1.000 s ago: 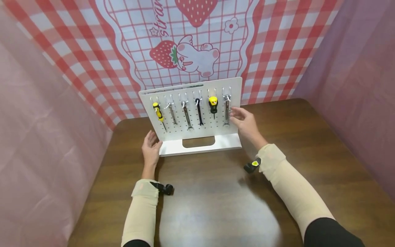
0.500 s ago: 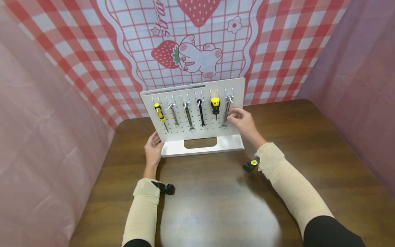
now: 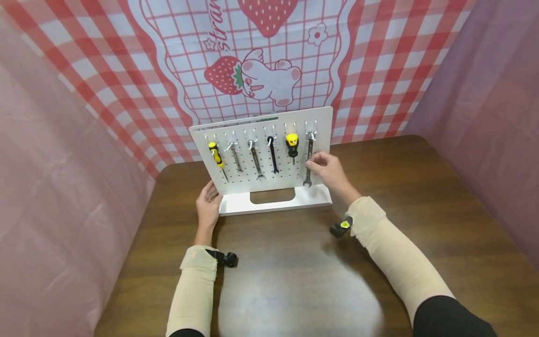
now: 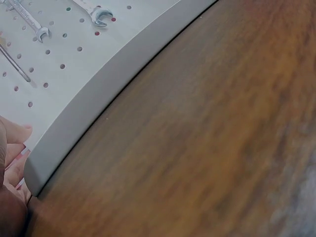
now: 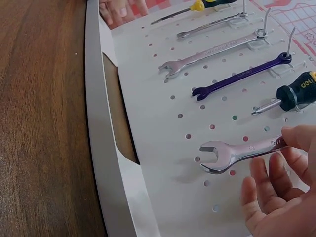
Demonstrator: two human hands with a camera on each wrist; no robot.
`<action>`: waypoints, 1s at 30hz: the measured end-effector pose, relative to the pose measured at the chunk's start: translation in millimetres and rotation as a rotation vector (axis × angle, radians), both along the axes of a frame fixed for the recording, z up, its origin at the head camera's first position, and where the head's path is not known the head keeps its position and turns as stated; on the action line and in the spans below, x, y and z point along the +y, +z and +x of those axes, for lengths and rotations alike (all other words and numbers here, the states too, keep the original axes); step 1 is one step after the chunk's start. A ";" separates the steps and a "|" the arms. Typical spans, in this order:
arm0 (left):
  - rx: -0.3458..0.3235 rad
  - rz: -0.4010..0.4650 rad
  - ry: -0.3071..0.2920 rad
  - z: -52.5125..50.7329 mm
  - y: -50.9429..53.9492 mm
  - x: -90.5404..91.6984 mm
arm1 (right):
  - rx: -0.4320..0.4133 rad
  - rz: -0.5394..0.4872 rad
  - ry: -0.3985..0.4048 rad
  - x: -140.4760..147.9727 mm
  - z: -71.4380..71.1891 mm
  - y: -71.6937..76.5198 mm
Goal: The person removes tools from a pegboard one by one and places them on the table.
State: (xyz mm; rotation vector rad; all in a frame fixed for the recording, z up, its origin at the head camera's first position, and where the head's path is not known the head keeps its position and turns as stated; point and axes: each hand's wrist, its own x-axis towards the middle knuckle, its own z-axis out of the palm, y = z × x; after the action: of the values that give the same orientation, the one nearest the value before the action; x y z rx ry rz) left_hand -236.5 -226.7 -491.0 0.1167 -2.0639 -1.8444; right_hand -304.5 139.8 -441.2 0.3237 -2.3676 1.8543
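A white pegboard (image 3: pixel 269 182) stands on the wooden table, tools hanging from its hooks. My right hand (image 3: pixel 332 174) pinches the rightmost silver wrench (image 3: pixel 309 175) between thumb and fingers; its upper end is at the hook. In the right wrist view the wrench's open jaw (image 5: pixel 219 157) is tilted off the board, and the hand (image 5: pixel 286 187) holds its shaft. My left hand (image 3: pixel 208 206) is at the board's lower left edge, fingers partly behind it; the left wrist view shows the fingers (image 4: pixel 12 153) beside the board's corner.
Left of the held wrench hang a stubby yellow-black screwdriver (image 3: pixel 292 145), a dark wrench (image 3: pixel 273 154), two silver wrenches (image 3: pixel 256 160) and a long yellow-black screwdriver (image 3: pixel 216 155). A checked cloth (image 3: pixel 375 70) hangs behind, with pink curtains (image 3: pixel 54 187) at the sides.
My right hand has moved from beside the rightmost wrench onto it and grips it; the wrench's lower end has come forward and down. My left hand has moved slightly closer to the board's edge.
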 end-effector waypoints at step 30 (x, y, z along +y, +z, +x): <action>-0.010 -0.014 -0.009 2.6 0.9 0.5 | -0.049 0.043 0.065 15.8 20.6 15.9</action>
State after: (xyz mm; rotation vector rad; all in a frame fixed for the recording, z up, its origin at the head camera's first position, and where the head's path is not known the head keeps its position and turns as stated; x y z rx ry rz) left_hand -233.9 -226.2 -490.1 0.1128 -2.0868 -1.8382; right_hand -284.0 155.5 -425.3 0.3684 -2.4602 1.8626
